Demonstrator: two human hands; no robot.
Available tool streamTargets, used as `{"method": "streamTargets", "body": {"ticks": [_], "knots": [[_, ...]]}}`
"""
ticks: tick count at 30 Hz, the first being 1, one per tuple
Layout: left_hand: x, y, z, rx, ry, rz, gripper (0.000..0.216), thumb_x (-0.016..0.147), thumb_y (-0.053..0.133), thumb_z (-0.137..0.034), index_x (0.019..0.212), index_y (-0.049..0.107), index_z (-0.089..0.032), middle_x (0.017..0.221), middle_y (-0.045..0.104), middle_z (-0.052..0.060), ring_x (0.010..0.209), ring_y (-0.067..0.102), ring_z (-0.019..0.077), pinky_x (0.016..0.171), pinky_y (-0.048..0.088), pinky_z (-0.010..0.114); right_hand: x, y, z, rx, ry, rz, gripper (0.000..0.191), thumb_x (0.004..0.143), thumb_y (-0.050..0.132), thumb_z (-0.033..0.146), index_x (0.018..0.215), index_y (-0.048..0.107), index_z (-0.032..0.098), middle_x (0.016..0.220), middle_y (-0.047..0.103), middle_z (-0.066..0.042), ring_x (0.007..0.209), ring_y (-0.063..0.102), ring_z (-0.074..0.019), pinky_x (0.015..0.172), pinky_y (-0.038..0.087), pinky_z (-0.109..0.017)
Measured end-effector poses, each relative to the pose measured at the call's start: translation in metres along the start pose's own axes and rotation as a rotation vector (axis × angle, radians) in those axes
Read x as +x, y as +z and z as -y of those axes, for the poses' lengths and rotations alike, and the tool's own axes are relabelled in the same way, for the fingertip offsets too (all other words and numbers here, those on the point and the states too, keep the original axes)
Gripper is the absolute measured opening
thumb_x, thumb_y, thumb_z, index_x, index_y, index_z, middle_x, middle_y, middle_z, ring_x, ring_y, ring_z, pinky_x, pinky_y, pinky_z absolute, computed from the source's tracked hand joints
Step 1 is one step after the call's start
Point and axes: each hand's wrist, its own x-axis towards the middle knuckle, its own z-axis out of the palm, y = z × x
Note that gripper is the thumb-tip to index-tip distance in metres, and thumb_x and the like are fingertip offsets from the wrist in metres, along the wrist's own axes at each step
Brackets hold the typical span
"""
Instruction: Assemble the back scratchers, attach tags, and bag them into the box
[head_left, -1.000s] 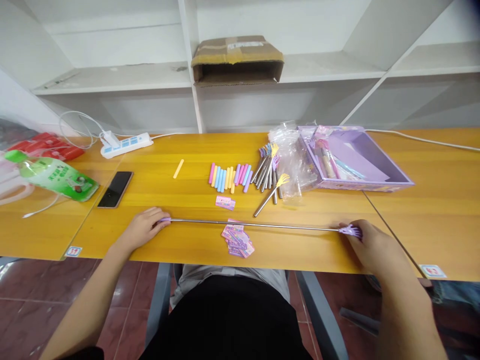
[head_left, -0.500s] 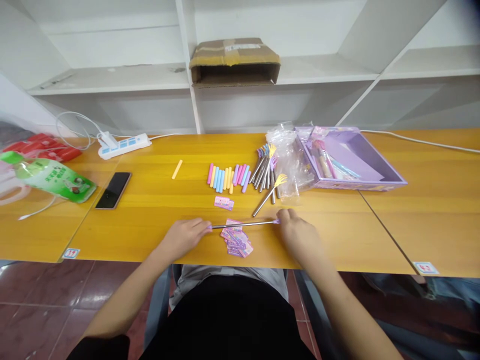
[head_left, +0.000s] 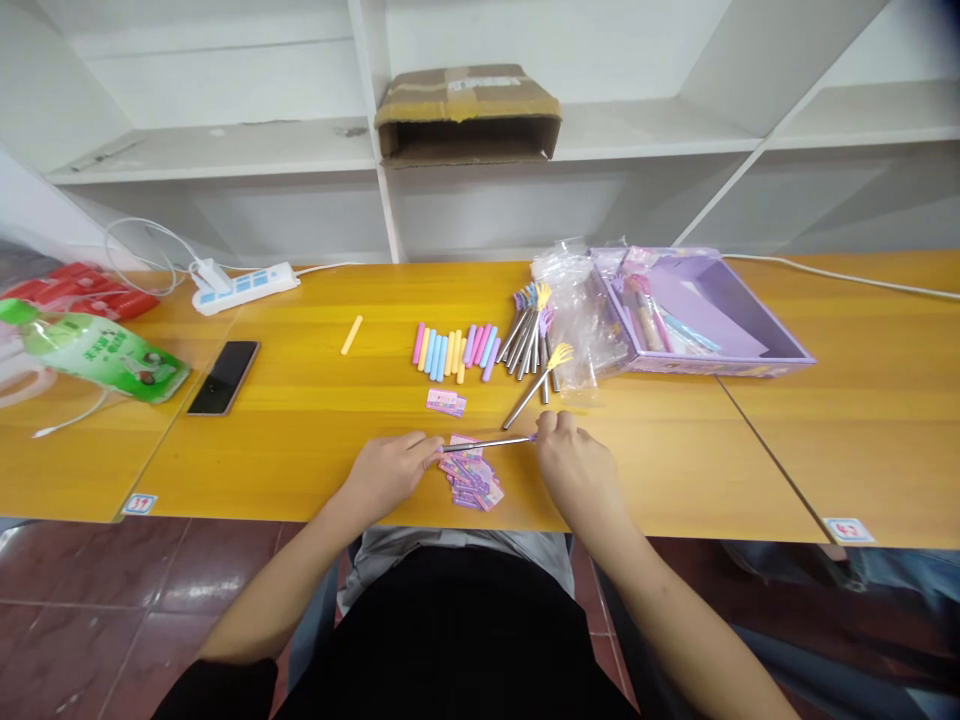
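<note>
A thin telescopic back scratcher (head_left: 489, 443) is stretched sideways between my two hands, with a metal shaft and a bit of purple at each end. My left hand (head_left: 388, 476) is closed around its handle end. At the other end, my right hand (head_left: 576, 462) grips the purple claw head, mostly hidden by the fingers. Beneath the shaft lies a loose stack of pink and purple cards (head_left: 475, 484). Beyond my right hand rests a back scratcher with a yellow claw (head_left: 534, 390), beside a pile of metal-shafted scratchers (head_left: 525, 345). Coloured grip sleeves (head_left: 450, 353) form a row left of the pile.
Clear plastic bags (head_left: 577, 345) lean against a purple box (head_left: 780, 362) holding wrapped items. Two pink cards (head_left: 446, 402) and a single yellow sleeve (head_left: 352, 335) lie apart. Leftward are a phone (head_left: 223, 378), a power strip (head_left: 251, 288) and a green-white bottle (head_left: 112, 352).
My hands have come closer together, and the visible shaft of the back scratcher between them is shorter. Both hands still hold its ends.
</note>
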Motion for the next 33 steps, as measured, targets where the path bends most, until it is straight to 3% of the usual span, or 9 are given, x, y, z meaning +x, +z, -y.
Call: {"method": "streamTargets", "body": {"ticks": [5,9,12,14,17,21,24,29,33], "knots": [[0.010,0.017,-0.025,-0.095,-0.044,-0.001,0.040,0.119,0.041,-0.040,0.119,0.077,-0.023,0.088,0.074,0.005,0.073,0.067,0.0163,0.062,0.045,0.027,0.002,-0.009,0.030,0.040,-0.007,0.059,0.020,0.105,0.043,0.004,0.101,0.060,0.014,0.091,0.066,-0.013,0.073,0.072,-0.0232,0.056,0.042,-0.028],[0.012,0.016,-0.025,-0.147,-0.069,0.001,0.040,0.120,0.040,-0.040,0.123,0.076,-0.022,0.091,0.074,0.006,0.079,0.070,0.0170,0.066,0.049,0.027,0.004,-0.005,0.027,0.055,-0.086,0.044,0.017,0.104,0.047,0.004,0.104,0.060,0.015,0.092,0.065,-0.011,0.070,0.067,-0.0199,0.056,0.037,-0.029],[0.009,0.006,-0.017,-0.208,-0.103,0.058,0.038,0.120,0.042,-0.043,0.123,0.074,-0.023,0.104,0.075,0.006,0.089,0.073,0.0184,0.075,0.054,0.029,0.003,0.002,0.016,0.069,-0.226,-0.091,0.012,0.104,0.054,0.008,0.103,0.061,0.017,0.092,0.065,-0.009,0.073,0.061,-0.0208,0.066,0.042,-0.033],[0.005,0.001,-0.013,-0.230,-0.121,0.081,0.034,0.118,0.047,-0.047,0.126,0.071,-0.023,0.113,0.076,0.006,0.096,0.075,0.0200,0.081,0.056,0.030,0.000,0.007,0.011,0.083,-0.299,-0.238,0.010,0.104,0.057,0.010,0.100,0.063,0.018,0.095,0.065,-0.010,0.084,0.060,-0.0247,0.083,0.047,-0.039],[0.000,0.002,-0.015,-0.177,-0.078,0.080,0.034,0.115,0.054,-0.050,0.128,0.067,-0.021,0.113,0.076,0.007,0.097,0.075,0.0219,0.083,0.057,0.033,-0.003,0.013,0.011,0.163,-0.422,-0.395,0.015,0.104,0.057,0.009,0.098,0.066,0.019,0.098,0.065,-0.011,0.095,0.054,-0.0277,0.103,0.043,-0.044],[-0.003,0.007,-0.022,0.000,0.041,0.061,0.023,0.117,0.051,-0.036,0.122,0.069,-0.021,0.100,0.073,0.006,0.092,0.070,0.0219,0.081,0.055,0.034,-0.007,0.023,0.013,0.279,-0.535,-0.437,0.018,0.104,0.059,0.010,0.091,0.065,0.020,0.086,0.058,-0.007,0.088,0.046,-0.0265,0.086,0.040,-0.039],[-0.004,0.009,-0.025,0.070,0.099,0.057,0.024,0.115,0.053,-0.027,0.135,0.065,-0.021,0.102,0.071,0.007,0.093,0.068,0.0234,0.079,0.054,0.034,-0.010,0.030,0.012,0.339,-0.556,-0.415,0.019,0.105,0.061,0.013,0.088,0.063,0.020,0.084,0.056,-0.005,0.085,0.045,-0.0255,0.080,0.037,-0.038],[-0.008,0.006,-0.022,0.068,0.101,0.115,0.040,0.112,0.055,-0.017,0.151,0.059,-0.026,0.101,0.069,0.006,0.086,0.066,0.0231,0.072,0.051,0.034,-0.013,0.032,0.008,0.382,-0.578,-0.370,0.011,0.107,0.059,0.010,0.106,0.069,0.014,0.096,0.062,-0.008,0.095,0.051,-0.0259,0.092,0.043,-0.038],[-0.011,0.003,-0.017,0.005,0.061,0.115,0.035,0.113,0.053,-0.024,0.147,0.063,-0.025,0.105,0.071,0.008,0.091,0.068,0.0239,0.078,0.054,0.035,-0.016,0.025,0.003,0.400,-0.616,-0.479,0.016,0.109,0.059,0.012,0.119,0.071,0.013,0.110,0.067,-0.013,0.108,0.054,-0.0282,0.100,0.047,-0.042]]}}
